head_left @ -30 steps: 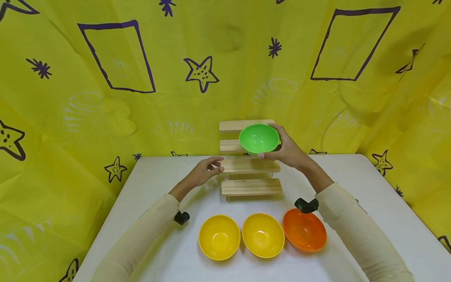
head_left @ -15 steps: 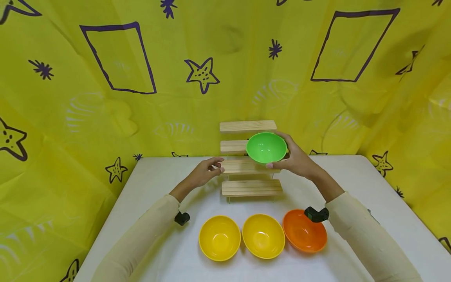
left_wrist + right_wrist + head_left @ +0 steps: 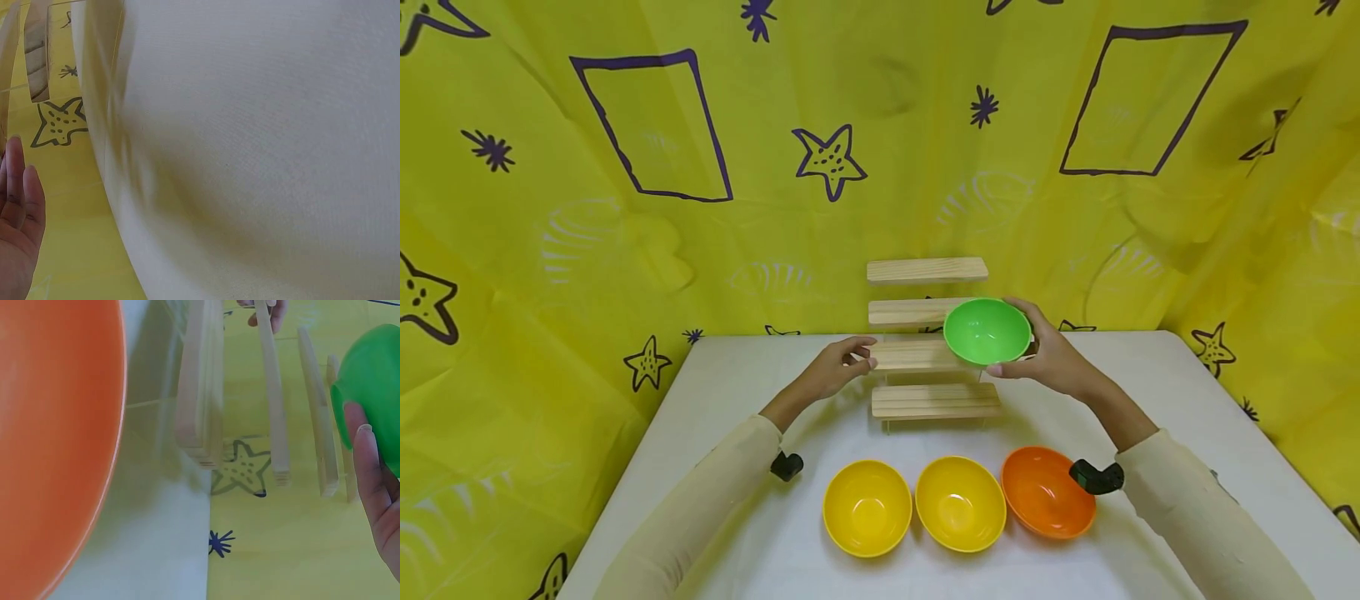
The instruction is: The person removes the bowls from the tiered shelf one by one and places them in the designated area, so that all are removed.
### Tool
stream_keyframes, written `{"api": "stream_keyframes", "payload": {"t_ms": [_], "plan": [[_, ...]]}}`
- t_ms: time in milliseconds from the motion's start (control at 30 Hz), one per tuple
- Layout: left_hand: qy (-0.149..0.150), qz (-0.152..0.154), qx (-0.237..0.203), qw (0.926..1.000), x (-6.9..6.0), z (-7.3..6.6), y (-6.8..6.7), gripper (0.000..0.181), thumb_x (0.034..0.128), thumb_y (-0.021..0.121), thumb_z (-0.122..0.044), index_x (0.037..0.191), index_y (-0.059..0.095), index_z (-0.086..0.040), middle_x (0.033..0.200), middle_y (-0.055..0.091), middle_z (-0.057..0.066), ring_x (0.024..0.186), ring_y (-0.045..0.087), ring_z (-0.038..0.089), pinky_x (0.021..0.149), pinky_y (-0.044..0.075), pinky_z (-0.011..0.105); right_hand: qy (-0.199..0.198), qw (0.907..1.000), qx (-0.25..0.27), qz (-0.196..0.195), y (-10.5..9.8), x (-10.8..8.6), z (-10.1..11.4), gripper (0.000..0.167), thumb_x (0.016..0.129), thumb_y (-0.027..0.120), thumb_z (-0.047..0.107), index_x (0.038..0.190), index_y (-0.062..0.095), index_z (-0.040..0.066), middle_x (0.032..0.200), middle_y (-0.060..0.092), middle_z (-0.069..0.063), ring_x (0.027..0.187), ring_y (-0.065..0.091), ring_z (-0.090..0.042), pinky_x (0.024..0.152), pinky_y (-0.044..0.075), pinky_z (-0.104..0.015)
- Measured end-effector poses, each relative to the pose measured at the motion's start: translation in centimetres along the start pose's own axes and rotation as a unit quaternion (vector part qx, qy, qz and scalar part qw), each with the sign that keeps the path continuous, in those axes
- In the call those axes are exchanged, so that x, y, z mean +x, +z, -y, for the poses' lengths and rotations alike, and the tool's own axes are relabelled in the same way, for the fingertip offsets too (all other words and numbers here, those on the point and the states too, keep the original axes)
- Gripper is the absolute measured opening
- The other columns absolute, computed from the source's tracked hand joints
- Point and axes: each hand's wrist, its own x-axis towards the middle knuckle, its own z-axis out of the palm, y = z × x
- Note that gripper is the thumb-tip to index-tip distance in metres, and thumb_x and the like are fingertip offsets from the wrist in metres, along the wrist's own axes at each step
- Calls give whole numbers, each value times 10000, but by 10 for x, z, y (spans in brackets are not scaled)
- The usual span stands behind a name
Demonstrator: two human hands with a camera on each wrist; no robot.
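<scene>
My right hand (image 3: 1051, 354) holds a bright green bowl (image 3: 987, 331) by its right side, thumb near the front rim. The bowl is in the air before the right part of a stepped wooden rack (image 3: 936, 402), its inside tipped toward the head camera. In the right wrist view, the green bowl (image 3: 378, 394) shows its outer side, with the thumb at its rim. At the rack's left end, my left hand (image 3: 835, 367) grips one of the middle planks between thumb and fingers. The left wrist view catches only part of the left hand (image 3: 19, 219) beside the planks.
In front of the rack, a left yellow bowl (image 3: 868, 509), a second yellow bowl (image 3: 960, 504) and an orange bowl (image 3: 1048, 492) stand in a row on the white table (image 3: 760, 533). A yellow patterned cloth (image 3: 760, 233) hangs behind and at both sides.
My right hand has moved right and downward in the head view, carrying the green bowl away from the rack's upper planks. The left hand keeps its place on the rack.
</scene>
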Motion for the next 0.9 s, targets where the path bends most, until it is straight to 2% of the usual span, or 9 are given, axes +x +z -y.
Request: {"api": "stream_keyframes", "payload": {"t_ms": [167, 333, 567, 900], "plan": [[-3, -33, -10, 10000, 0, -1, 0, 492, 1013, 614, -272, 1461, 515, -97, 1263, 648, 158, 981, 656, 298, 765, 507, 299, -34, 10000, -42, 15, -3, -6, -3, 1029, 824, 816, 124, 1597, 137, 138, 1520, 300, -220, 1178, 512, -397, 827, 528, -336], [23, -57, 35, 10000, 0, -2, 1, 487, 1011, 611, -264, 1456, 519, -89, 1261, 648, 167, 965, 651, 265, 774, 506, 296, -60, 10000, -37, 20, -4, -12, -8, 1015, 824, 811, 113, 1593, 149, 135, 1504, 327, -218, 1179, 510, -387, 826, 526, -321], [51, -65, -4, 10000, 0, -1, 1, 487, 1011, 608, -248, 1458, 514, -77, 1257, 645, 177, 971, 657, 302, 765, 498, 292, -63, 9998, -169, -64, -6, -21, -12, 1001, 820, 815, 110, 1587, 173, 109, 1477, 358, -221, 1156, 509, -358, 821, 520, -305], [40, -56, 54, 10000, 1, -1, 1, 495, 1010, 606, -264, 1462, 511, -88, 1273, 642, 169, 951, 650, 245, 778, 505, 298, -3, 9996, -285, -92, -13, -35, -19, 1013, 821, 813, 109, 1588, 151, 82, 1473, 348, -249, 1131, 525, -371, 796, 532, -281]]}}
